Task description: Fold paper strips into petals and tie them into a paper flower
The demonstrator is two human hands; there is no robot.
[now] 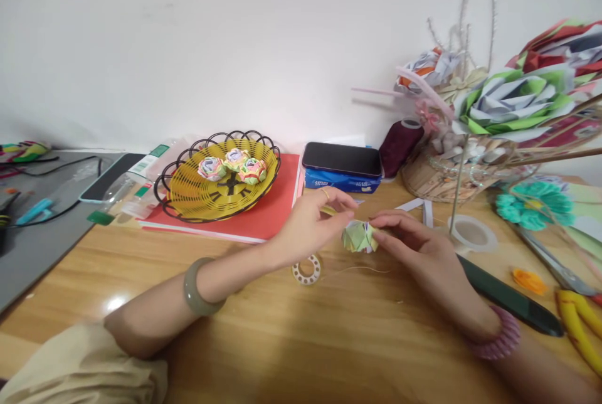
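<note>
A small pale green and yellow folded-paper flower (360, 238) is held just above the wooden table, between my two hands. My left hand (316, 223) comes in from the left, its thumb and fingers pinched at the flower's upper left edge. On the other side, the fingertips of my right hand (416, 242) grip the flower's right edge. Below the left hand lies a round white ring with holes (306, 270). A thin thread (364, 268) runs over the table beneath the flower. Parts of the flower are covered by my fingers.
Behind my left arm, a yellow woven basket (188, 200) with three paper flowers (235, 164) rests on red paper (270, 219). A phone (342, 159) lies on a blue packet (342, 180). At right are a tape roll (471, 234), a green-handled tool (510, 297) and scissors (576, 316).
</note>
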